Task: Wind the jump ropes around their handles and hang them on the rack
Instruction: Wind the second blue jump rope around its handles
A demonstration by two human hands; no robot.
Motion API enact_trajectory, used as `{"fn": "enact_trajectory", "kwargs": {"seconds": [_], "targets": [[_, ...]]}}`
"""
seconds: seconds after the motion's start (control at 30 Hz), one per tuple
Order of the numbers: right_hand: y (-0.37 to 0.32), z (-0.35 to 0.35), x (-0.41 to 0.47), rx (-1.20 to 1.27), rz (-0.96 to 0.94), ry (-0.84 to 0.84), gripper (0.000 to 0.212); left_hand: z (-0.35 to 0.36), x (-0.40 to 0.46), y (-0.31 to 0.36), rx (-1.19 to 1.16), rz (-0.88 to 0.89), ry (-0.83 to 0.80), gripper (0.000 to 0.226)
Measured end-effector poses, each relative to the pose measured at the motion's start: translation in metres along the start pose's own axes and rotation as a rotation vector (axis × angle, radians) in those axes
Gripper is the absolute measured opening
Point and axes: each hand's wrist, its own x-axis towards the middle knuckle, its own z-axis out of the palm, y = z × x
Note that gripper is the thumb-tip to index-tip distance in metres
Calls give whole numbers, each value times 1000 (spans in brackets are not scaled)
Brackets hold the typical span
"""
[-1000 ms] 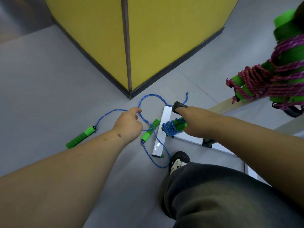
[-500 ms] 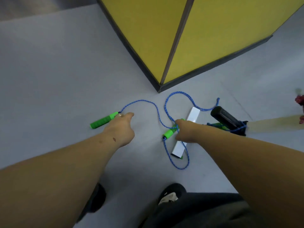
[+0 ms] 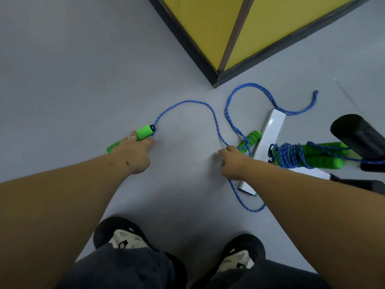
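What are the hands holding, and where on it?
The left hand lies on one green handle at its middle. The right hand reaches the other green handle at its near end; whether either grips cannot be told.

Likely a gym or sports hall, suggested by smooth grey floor (image 3: 83, 69), yellow padded block (image 3: 239, 21), jump ropes (image 3: 291, 155), black foam roller (image 3: 358, 134)

A grey floor (image 3: 73, 69) is filling most of the frame. A yellow box (image 3: 208, 24) with a dark base is sitting at the upper right, 1 corner pointing toward the centre. 2 black shoes (image 3: 116, 234) with pale tops are showing at the bottom, above dark trousers (image 3: 125, 270).
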Motion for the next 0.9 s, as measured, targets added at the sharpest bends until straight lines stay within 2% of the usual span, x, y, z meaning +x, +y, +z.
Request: {"fn": "enact_trajectory", "kwargs": {"seconds": [0.13, 0.23, 0.33, 0.4, 0.47, 0.6, 0.73, 0.9], "targets": [[1, 8, 21, -54, 6, -46, 53, 3, 24, -4, 86, 9, -60, 65], [-1, 13, 24, -117, 16, -47, 50, 0, 34, -4, 189, -28, -40, 57], [-6, 16, 20, -119, -25, -5, 43, 2, 37, -1, 227, -54, -54, 50], [-13, 18, 18, -42, -66, 49, 33, 7, 33, 4, 244, -49, -45, 51], [-22, 17, 12, 39, -115, 126, 34, 11, 23, 13, 232, -22, -20, 52], [-41, 2, -12, 261, -181, 278, 48, -1, -2, 37, -18, 65, 39, 61], [-58, -27, -49, 415, -250, 430, 39, -32, -47, 55, -331, 187, 216, 58], [-80, -78, -121, 638, -377, 515, 30, -87, -121, 65, -476, 250, 471, 43]]}}
